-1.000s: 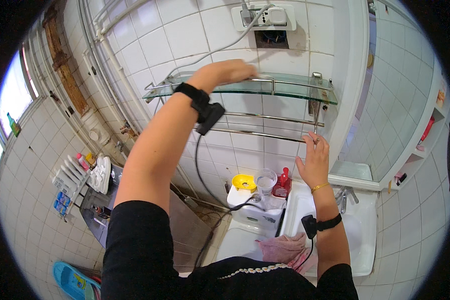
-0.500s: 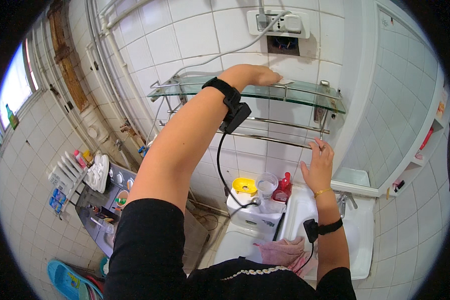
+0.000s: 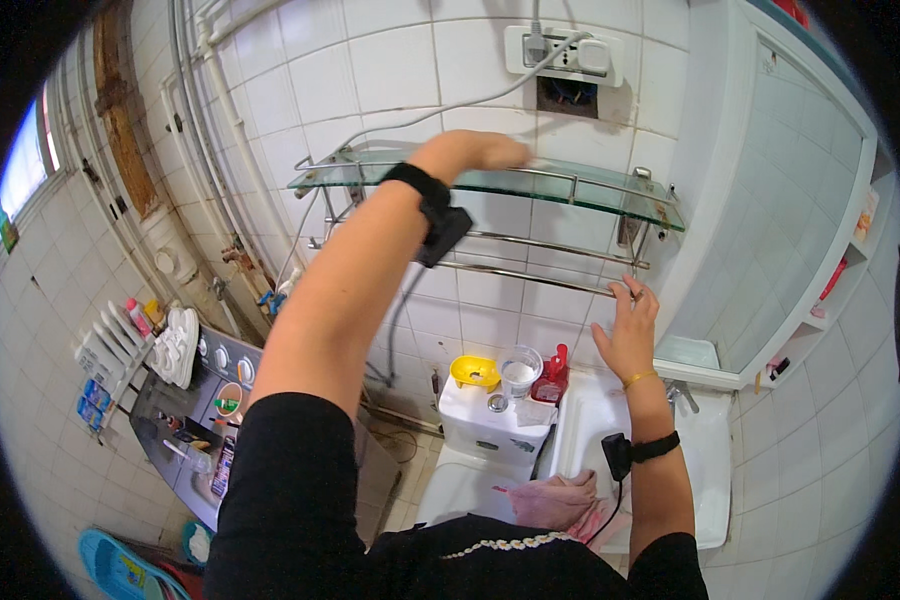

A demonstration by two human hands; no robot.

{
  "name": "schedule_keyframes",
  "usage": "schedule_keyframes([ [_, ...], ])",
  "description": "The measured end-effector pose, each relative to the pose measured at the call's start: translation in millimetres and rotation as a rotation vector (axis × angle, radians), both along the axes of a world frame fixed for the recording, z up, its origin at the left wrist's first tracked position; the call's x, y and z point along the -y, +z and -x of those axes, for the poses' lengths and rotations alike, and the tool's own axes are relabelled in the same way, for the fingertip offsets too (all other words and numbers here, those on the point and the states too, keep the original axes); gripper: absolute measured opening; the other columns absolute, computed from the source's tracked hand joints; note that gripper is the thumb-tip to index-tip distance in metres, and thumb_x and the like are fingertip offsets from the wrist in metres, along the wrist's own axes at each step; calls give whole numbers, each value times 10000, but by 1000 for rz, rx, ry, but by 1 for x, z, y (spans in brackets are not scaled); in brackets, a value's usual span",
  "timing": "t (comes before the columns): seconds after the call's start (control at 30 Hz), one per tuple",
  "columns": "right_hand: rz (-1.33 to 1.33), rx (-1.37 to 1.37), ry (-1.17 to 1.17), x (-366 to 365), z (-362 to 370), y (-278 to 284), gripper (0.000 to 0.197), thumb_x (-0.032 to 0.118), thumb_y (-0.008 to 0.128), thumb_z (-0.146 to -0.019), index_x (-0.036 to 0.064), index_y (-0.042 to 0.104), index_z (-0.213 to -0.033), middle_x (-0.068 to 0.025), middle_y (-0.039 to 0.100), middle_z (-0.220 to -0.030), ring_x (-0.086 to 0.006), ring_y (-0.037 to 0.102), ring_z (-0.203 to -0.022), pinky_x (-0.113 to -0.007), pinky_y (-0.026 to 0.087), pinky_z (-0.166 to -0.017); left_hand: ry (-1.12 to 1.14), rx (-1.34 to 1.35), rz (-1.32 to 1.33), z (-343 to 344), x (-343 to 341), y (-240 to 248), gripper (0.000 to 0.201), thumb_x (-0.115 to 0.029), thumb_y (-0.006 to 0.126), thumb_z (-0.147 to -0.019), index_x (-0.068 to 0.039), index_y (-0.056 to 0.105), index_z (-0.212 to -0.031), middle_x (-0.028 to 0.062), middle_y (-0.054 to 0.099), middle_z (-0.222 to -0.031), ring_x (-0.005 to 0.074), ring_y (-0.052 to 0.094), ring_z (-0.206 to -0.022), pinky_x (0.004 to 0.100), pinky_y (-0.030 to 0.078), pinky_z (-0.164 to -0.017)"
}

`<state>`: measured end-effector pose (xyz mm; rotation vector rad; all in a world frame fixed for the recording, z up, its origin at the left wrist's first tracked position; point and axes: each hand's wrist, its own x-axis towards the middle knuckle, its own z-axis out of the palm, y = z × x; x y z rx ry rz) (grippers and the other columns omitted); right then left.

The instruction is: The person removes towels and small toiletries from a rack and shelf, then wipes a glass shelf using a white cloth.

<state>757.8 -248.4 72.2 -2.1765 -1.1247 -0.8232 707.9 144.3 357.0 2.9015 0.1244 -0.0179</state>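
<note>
My left hand [image 3: 480,150] is over the glass shelf [image 3: 380,170] on the tiled wall, smeared by motion. Its fingers are hidden, so what lies under them does not show. A black strap with a small dark box [image 3: 440,232] is on that wrist. Below the shelf's right end, my right hand [image 3: 632,325] is raised with its fingers apart. Its fingertips touch the end of the lower metal rail [image 3: 530,276], and its thumb stands away from the rail. A second strapped box [image 3: 617,456] is on the right forearm.
Below are a white toilet tank [image 3: 490,425] with a yellow dish [image 3: 475,372], clear cup [image 3: 521,368] and red bottle [image 3: 550,378], plus a pink cloth [image 3: 555,500] and sink [image 3: 710,470]. A grey cable [image 3: 450,108] hangs above the shelf. A mirrored cabinet [image 3: 770,200] stands right.
My left hand has slid left along the shelf; the whitish piece seen at its fingertips before no longer shows. My right hand stays at the rail. The view has shifted slightly.
</note>
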Motion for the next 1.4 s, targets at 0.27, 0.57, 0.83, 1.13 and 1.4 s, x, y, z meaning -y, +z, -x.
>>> schedule_keyframes([
  [0.27, 63, -45, 62, -10, 25, -1, 1013, 126, 1016, -860, 134, 553, -1760, -247, 457, -1875, -560, 435, -1675, -640, 410, -1411, 3, 141, -1, 80, -43, -5, 848, -690, 480, -1267, 76, 777, -1473, 336, 792, -1575, 502, 722, -1355, 595, 529, -1240],
  [0.57, 10, 14, -158, -27, 101, 19, 1187, 129, 1000, -899, 265, 435, -1933, -275, 191, -2033, -602, 252, -1807, -703, 287, -1477, 227, 46, -152, 130, -87, 17, 779, -574, 446, -1251, 60, 788, -1546, 379, 724, -1681, 547, 672, -1565, 602, 500, -1315],
  [0.83, 401, -100, -272, -130, 121, 53, 1140, 339, 990, -960, 372, 412, -1942, -112, 222, -2067, -451, 198, -1896, -1106, 125, -1241, -70, 67, 64, 69, -59, 8, 1021, -762, 453, -1258, 84, 524, -1827, 362, 410, -1961, 501, 397, -1825, 567, 334, -1486],
  [1.13, 364, -168, -171, -127, 72, 33, 1165, 346, 1017, -928, 401, 421, -1927, -46, 266, -2050, -391, 351, -1829, -1122, 72, -1233, 30, -104, -328, 61, -121, 46, 621, -210, 675, -1193, -217, 652, -1814, 211, 660, -1832, 464, 828, -1333, 520, 665, -1156],
  [1.4, 304, -129, -164, -113, 44, 21, 1187, 373, 1055, -866, 374, 475, -1901, -50, 310, -2026, -377, 455, -1737, -1122, 45, -1220, -497, 434, -953, -5, -86, 20, 852, 77, 672, -1117, -308, 543, -1866, 51, 388, -2034, 364, 611, -1714, 557, 631, -1324],
])
